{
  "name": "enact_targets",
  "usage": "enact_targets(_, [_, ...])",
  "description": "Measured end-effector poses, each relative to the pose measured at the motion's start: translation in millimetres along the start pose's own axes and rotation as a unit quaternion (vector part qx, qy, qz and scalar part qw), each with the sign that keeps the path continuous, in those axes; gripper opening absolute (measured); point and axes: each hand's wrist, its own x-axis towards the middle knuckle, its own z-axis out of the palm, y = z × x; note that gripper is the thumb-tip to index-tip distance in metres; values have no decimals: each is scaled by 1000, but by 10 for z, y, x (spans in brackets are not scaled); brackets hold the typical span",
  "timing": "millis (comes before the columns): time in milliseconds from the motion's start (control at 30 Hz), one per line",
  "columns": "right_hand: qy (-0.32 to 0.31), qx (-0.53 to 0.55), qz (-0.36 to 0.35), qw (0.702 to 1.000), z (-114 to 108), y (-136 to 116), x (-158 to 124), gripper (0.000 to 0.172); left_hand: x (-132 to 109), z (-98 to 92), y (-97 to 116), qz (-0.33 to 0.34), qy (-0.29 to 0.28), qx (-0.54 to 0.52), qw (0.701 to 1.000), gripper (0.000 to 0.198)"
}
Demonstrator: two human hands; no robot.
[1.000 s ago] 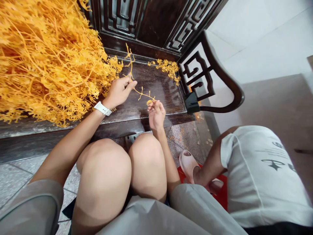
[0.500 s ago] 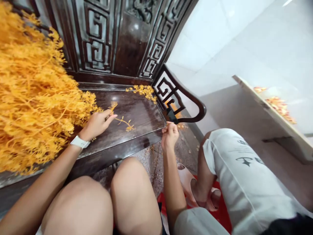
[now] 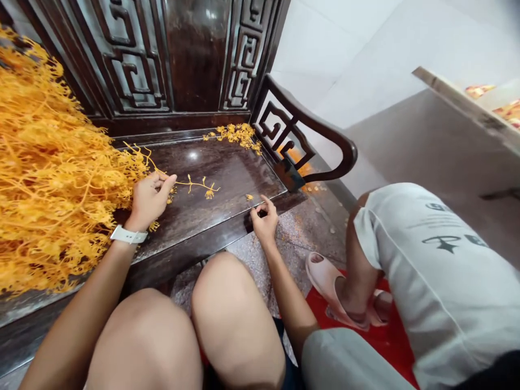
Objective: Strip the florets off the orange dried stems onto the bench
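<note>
Print on a co-worker's white shirt (image 3: 439,271) is dark; I can't read it. I see the sprig (image 3: 197,186), thin orange plastic and branched, lying flat on the glossy dark wood bench (image 3: 231,168). My left hand (image 3: 149,199) pinches its stem end, with the tip running right of the fingers. A wiry, tangled pile (image 3: 49,173) of like sprigs touches that hand. My right hand (image 3: 265,219) is curled narrow at the bench's front edge; I can't tell if it holds anything. A small orange bit (image 3: 249,197) lies just beside its fingertips.

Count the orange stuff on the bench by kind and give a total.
Heaps: 2, the big pile and the small heap
Single sprigs: 1, the single sprig in the left hand
Loose bits: 1, the loose bit by the right hand
Total: 4
</note>
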Motion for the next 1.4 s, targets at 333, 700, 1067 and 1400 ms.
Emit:
enact_targets(333, [-73, -81, -35, 993, -65, -54, 80, 87, -1, 30, 26, 18, -3, -18, 1000, 34])
enact_targets(700, [-122, 107, -1, 987, 86, -398, 120, 34, -16, 221, 67, -44, 37, -195, 979, 42])
enact_targets(1067, [-236, 369, 108, 893, 653, -1326, -13, 54, 10, 219, 78, -72, 50, -211, 974, 44])
enact_targets(1400, [-452, 469, -102, 752, -511, -1646, -473, 30, -111, 189, 83, -9, 67, -13, 998, 35])
